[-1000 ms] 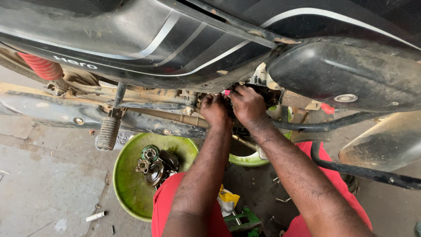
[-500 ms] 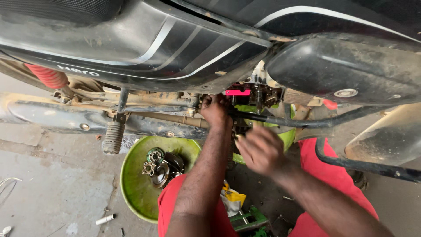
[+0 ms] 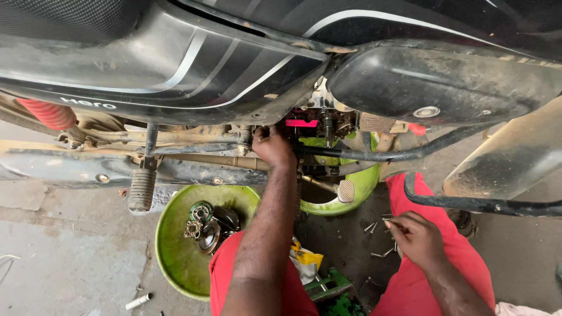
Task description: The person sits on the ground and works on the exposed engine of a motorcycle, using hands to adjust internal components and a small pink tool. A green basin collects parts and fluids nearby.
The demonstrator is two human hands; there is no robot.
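Reaching up with left hand point(image 3: 272, 146), curled tight against engine parts point(image 3: 319, 126) under the black panel's edge point(image 3: 281, 111); right hand point(image 3: 417, 239) hovering half-open over bolts point(image 3: 374, 227) on open floor point(image 3: 345, 240), holding nothing discernible.

A stained grey concrete floor point(image 3: 52, 257) is seen under the motorcycle, on which a green basin point(image 3: 175, 257) of metal parts, a second green bowl point(image 3: 363, 187), scattered bolts point(image 3: 374, 227), a small white tube point(image 3: 139, 301) and a green tool tray point(image 3: 331, 287) are set.
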